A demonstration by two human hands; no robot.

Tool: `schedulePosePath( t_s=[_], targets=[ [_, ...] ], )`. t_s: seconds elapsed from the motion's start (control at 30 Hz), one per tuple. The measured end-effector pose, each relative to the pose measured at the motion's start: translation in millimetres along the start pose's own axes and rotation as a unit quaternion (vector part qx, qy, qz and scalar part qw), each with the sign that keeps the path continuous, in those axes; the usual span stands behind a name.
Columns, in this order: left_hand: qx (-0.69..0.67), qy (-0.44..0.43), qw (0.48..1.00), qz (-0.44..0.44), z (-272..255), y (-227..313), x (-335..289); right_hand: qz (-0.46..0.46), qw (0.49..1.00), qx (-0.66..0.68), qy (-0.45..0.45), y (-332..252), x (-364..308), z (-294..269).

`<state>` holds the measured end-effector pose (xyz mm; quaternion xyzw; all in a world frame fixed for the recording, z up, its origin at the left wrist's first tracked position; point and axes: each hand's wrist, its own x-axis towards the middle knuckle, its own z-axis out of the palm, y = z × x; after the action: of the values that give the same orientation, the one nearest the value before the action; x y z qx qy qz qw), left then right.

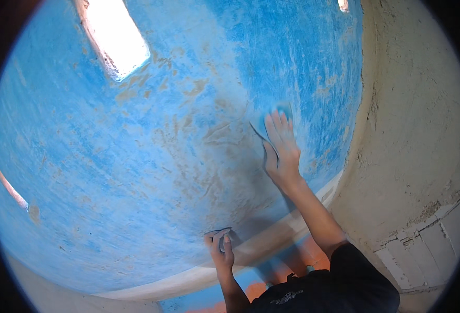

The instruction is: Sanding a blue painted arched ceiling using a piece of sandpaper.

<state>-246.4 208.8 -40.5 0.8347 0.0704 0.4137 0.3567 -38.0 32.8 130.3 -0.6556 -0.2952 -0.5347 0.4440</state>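
Note:
My right hand [282,146] presses a thin bluish sheet [258,128], which looks like sandpaper, flat against a blue painted wall [110,182]. Its fingers point upward over the sheet, and the thumb lies by the sheet's lower left edge. The hand is slightly smeared by motion. Lower down and to the left, my left hand [221,248] is at the wall's lower part with its fingers curled. Something dark shows at those fingers, too small to name. Between the two hands the wall is worn, with grey-brown patches.
A bright slot opening [115,39] pierces the wall at the upper left, and a narrower one [10,185] at the far left. A pale ledge [188,281] runs along the wall's foot. Rough plaster [407,130] covers the right side, above pale blocks [428,250].

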Motion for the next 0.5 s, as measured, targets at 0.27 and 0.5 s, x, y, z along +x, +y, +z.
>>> schedulePosePath(
  t_s=[0.27,0.5],
  targets=[
    [-0.009,-0.005,1.0,0.021,-0.4,-3.3,2.4,-0.117,0.988,-0.013,0.098,-18.1,151.5,7.2],
    [-0.016,0.006,1.0,0.011,-6.0,-2.2,2.0,-0.046,0.998,0.028,0.023,-8.7,45.0,10.9]
  ],
)
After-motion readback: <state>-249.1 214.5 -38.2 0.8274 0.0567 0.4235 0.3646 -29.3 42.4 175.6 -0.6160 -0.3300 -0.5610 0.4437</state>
